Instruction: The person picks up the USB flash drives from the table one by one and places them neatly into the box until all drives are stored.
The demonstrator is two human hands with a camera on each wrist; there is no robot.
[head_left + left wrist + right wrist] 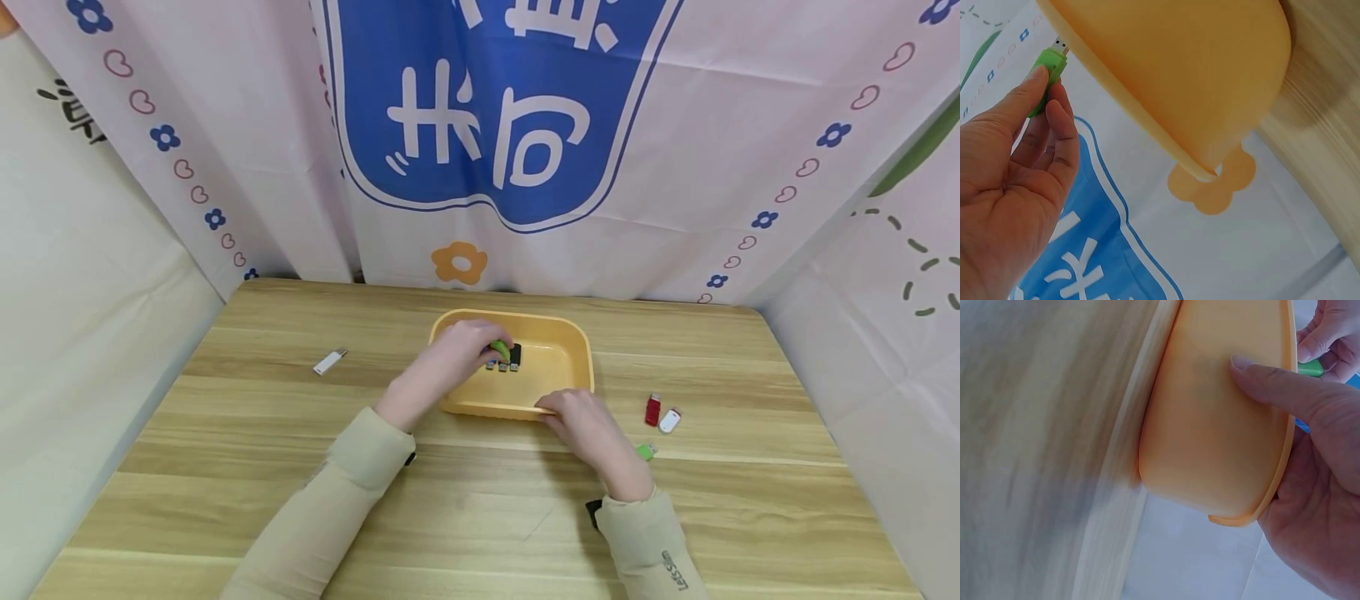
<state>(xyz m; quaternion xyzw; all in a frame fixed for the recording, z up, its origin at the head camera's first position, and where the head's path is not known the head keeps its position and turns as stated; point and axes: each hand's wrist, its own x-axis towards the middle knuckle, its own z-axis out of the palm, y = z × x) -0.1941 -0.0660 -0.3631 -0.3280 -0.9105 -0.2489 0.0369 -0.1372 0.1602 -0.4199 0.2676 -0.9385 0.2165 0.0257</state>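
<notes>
Over the left half of the yellow tray [551,373], the left hand [467,337] pinches a green USB stick [501,349] — connector [1059,44] jutting beyond thumb and fingers, a black stick [516,355] just to its right — while the right hand [577,414] grips the near rim.

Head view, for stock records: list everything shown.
Tray: one, yellow, central.
USB sticks: at least two, one black, in tray.
Held stick: one, green, above tray.
Loose stick: one, green, front right.
Red stick: one, red, right of tray.
White sticks: two, white, either side of tray.
Table: one, wooden, beneath.
Cloth: count unclear, white and blue, around table.
Sleeves: two, beige; black pieces at cuffs.
Left hand: one, pinching held stick.
Right hand: one, gripping tray rim.
</notes>
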